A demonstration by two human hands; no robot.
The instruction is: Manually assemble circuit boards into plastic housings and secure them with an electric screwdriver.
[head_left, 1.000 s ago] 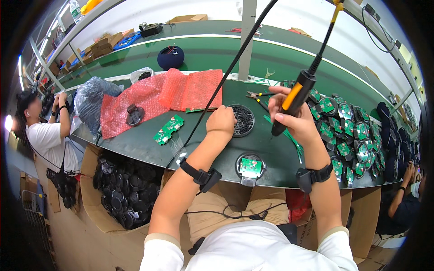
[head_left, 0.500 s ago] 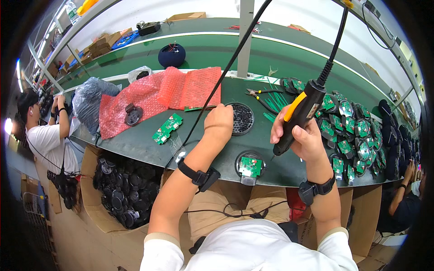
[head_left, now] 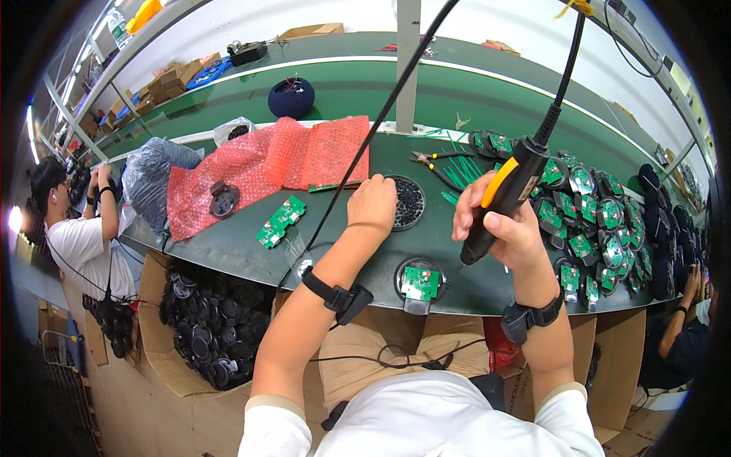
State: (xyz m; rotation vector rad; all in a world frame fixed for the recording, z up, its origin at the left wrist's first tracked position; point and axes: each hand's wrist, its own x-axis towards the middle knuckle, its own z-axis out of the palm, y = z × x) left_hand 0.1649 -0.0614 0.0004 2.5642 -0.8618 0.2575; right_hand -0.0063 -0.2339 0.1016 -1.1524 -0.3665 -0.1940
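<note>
My right hand point(head_left: 499, 221) is wrapped round a black and yellow electric screwdriver point(head_left: 509, 196), its tip angled down to the left. My left hand point(head_left: 372, 204) rests at the left rim of a round dish point(head_left: 408, 224) full of small black screws. Its fingers are curled together, and whatever is between them is hidden. On the bench in front of me lies a round black housing point(head_left: 400, 283) with a green circuit board point(head_left: 420, 282) on it, just left of the screwdriver's tip.
At right sits a pile of housings with green boards point(head_left: 582, 206). Cutting pliers point(head_left: 435, 164) and green ties point(head_left: 461, 169) lie behind the dish. Red bubble wrap point(head_left: 259, 164) and a loose board point(head_left: 282, 221) are at left. Below stands a carton of black parts point(head_left: 205, 327).
My left hand has shifted very slightly right at the dish's rim. My right hand and the screwdriver have hardly moved.
</note>
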